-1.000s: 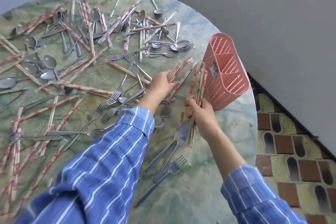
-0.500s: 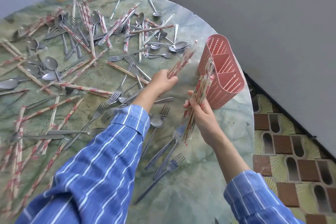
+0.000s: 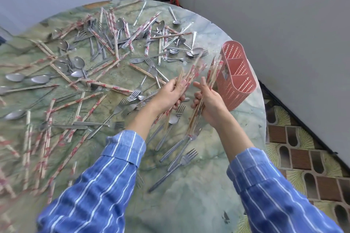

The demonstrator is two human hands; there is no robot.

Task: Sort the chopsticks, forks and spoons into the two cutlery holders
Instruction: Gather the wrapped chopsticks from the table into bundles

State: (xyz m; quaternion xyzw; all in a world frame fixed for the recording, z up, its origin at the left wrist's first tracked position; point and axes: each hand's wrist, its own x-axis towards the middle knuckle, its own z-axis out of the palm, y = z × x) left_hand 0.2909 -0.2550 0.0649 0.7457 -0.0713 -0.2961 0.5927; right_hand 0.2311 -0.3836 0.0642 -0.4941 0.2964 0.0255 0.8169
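Left hand [image 3: 169, 92] clenched round a first bundle [image 3: 191, 73] of paper-wrapped chopsticks. Grip sits low on the sticks, tips fanning toward 1 o'clock. Right hand [image 3: 210, 100] wrapped round a second bundle [image 3: 213, 73], thumb raised alongside, lower ends hanging toward 7 o'clock above the table [image 3: 198, 204]. Bundles near each other; cannot tell if they touch.

Pink cutlery holder [image 3: 234, 92] upright near the table rim, at 2 o'clock from the hands, just beside the upper tips of the second bundle. Three compartments show, and they appear empty from this angle. The other holder is not in view.

Loose chopsticks [image 3: 106, 86] and spoons [image 3: 77, 62] strewn from 8 round to 12 o'clock. Several forks [image 3: 181, 161] lie at 6 o'clock below the hands.

Handling, as judged:
- Chopsticks: light, stiff, thin. The wrappers look slick, so sticks in a fistful may slide past one another and splay. Hold round the middle with the whole fist and level the ends before loading.
- Holder: light perforated plastic close to the edge. A sideways shove could tip or skid it, so feed the sticks straight down, ends first.
- Forks and spoons: metal, heavier, smooth. Lift them by the handle, since tines may snag on neighbours in the pile
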